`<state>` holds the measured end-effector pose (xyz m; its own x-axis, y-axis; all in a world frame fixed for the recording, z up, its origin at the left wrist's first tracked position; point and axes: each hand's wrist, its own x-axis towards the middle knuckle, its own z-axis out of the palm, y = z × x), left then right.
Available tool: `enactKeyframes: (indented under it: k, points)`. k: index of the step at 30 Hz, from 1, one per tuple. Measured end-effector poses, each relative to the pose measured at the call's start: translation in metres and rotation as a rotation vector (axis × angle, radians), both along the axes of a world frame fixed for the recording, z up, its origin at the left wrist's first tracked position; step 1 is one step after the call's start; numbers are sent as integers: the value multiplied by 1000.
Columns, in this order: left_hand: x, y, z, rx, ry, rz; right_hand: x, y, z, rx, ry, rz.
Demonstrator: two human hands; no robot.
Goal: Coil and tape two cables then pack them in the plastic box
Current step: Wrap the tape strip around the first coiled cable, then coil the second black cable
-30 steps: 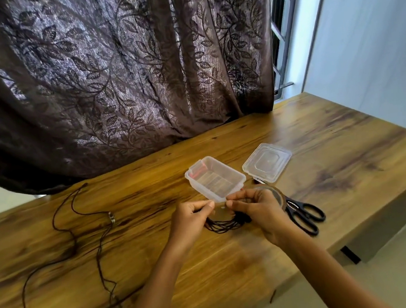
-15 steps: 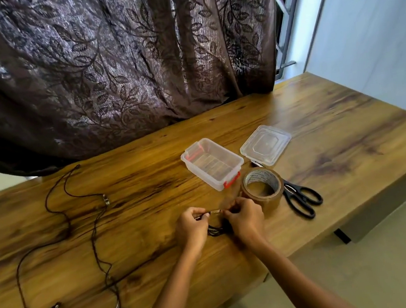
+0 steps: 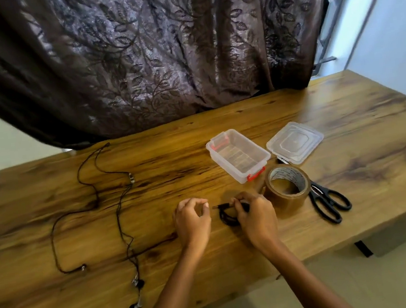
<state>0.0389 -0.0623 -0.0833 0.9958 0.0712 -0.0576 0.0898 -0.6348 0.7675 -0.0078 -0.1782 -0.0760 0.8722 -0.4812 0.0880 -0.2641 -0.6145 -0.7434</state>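
A small coil of black cable [image 3: 227, 220] lies low over the table, its plug end sticking out to the left. My right hand [image 3: 256, 215] is shut on this coil. My left hand [image 3: 193, 219] hovers just left of the plug with thumb and fingers pinched together, a small gap away from it, and nothing shows in it. A second black cable [image 3: 119, 217], an earphone lead, lies uncoiled across the table's left side. The clear plastic box [image 3: 262, 157] with red latches stands open behind my hands. Its lid [image 3: 294, 142] rests to its right.
A roll of brown tape [image 3: 289, 195] stands right beside my right hand. Black scissors [image 3: 330, 202] lie to its right, near the wooden table's front edge [image 3: 364, 233]. A dark patterned curtain [image 3: 156, 50] hangs behind the table.
Both hands have come down from in front of the box to the table with the coil. My left hand has drawn slightly off the plug end. The view has tilted down.
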Motion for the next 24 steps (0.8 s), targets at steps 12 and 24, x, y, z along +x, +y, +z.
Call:
enactKeyframes:
  k: [12,24]
  points:
    - [-20,127,24,-155,-204,240,15,108,-16,-279,-131,785]
    - [-47,190,16,-261,-100,384,41,159,-17,-677,22,1101]
